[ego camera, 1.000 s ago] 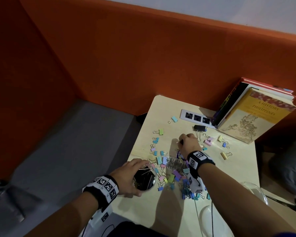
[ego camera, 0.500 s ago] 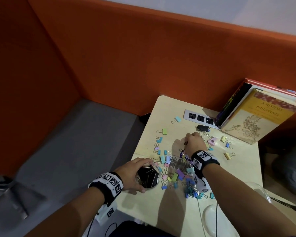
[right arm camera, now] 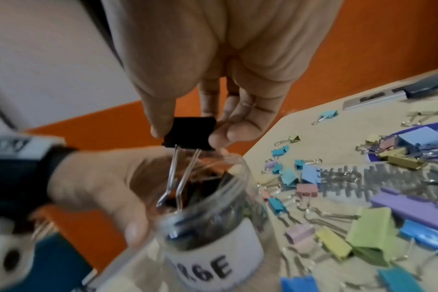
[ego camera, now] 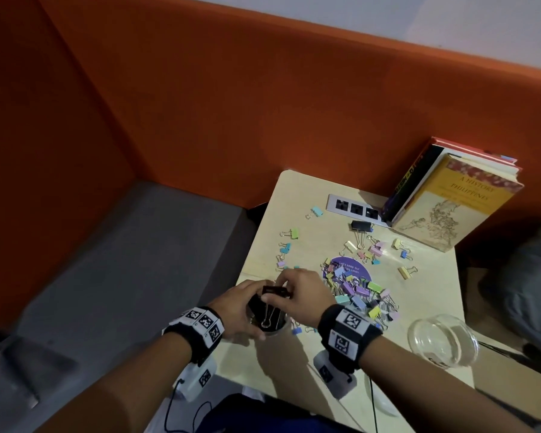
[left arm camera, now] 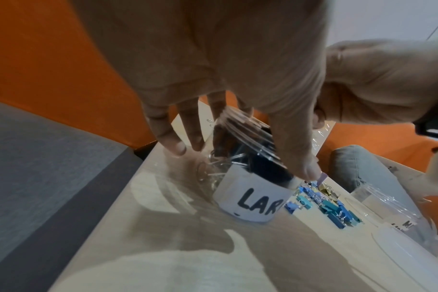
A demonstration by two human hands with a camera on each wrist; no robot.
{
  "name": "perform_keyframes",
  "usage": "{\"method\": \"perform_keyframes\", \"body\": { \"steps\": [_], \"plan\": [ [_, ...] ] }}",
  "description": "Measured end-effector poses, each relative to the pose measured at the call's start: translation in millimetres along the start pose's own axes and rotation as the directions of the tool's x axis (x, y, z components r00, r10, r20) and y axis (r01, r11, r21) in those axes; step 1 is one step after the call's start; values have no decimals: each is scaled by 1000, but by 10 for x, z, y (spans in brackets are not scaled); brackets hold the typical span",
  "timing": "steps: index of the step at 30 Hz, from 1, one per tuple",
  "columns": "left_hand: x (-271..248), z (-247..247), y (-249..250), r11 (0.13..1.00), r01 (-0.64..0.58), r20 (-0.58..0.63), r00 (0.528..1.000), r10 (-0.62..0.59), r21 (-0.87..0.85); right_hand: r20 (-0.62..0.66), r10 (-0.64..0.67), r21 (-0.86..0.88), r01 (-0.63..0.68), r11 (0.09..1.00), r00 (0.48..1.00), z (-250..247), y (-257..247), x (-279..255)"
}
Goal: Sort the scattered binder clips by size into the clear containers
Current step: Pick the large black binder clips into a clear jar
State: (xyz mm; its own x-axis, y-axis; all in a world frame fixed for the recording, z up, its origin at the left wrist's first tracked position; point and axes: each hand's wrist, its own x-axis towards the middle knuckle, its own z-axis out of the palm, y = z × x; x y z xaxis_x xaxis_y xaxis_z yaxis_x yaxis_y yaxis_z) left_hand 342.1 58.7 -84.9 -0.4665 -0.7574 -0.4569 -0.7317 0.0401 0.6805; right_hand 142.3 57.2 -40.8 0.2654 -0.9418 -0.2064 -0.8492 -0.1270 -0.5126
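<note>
Now right hand [right arm camera: 213, 79] pinches black clip [right arm camera: 190, 133] over jar [right arm camera: 213, 227].

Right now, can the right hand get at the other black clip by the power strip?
Probably not yet: the right hand is pinching a black clip over the jar. The other black clip lies uncovered.

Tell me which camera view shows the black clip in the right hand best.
The right wrist view: the black clip fills mid-frame, pinched by the right hand, wire handles hanging into the LARGE jar. The head view shows it small, between both hands. In the left wrist view the left hand hides it.
</note>
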Motion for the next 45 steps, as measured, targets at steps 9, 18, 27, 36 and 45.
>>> {"method": "perform_keyframes", "body": {
  "steps": [9, 18, 27, 36, 45],
  "plan": [
    [-2, 5, 14, 1000, -14, -19, 1000, 14, 21, -96, -20, -103, 10, 995, 995, 202, -43, -82],
    [16, 32, -14, 1000, -29, -24, 999, 29, 3, 220, -190, -269, 247, 931, 957, 287, -102, -125],
    [28, 59, -33, 1000, -27, -13, 1000, 27, 9, 230, -109, 56, 99, 993, 967, 280, 89, -68],
    [56, 70, -66, 999, -49, -15, 999, 49, -8, 277, -97, -58, 117, 991, 956, 233, -28, -45],
    [47, 70, -88, 998, -65, -13, 998, 65, -18, 314, -185, -56, 212, 976, 931, 258, 6, -149]
  ]
}}
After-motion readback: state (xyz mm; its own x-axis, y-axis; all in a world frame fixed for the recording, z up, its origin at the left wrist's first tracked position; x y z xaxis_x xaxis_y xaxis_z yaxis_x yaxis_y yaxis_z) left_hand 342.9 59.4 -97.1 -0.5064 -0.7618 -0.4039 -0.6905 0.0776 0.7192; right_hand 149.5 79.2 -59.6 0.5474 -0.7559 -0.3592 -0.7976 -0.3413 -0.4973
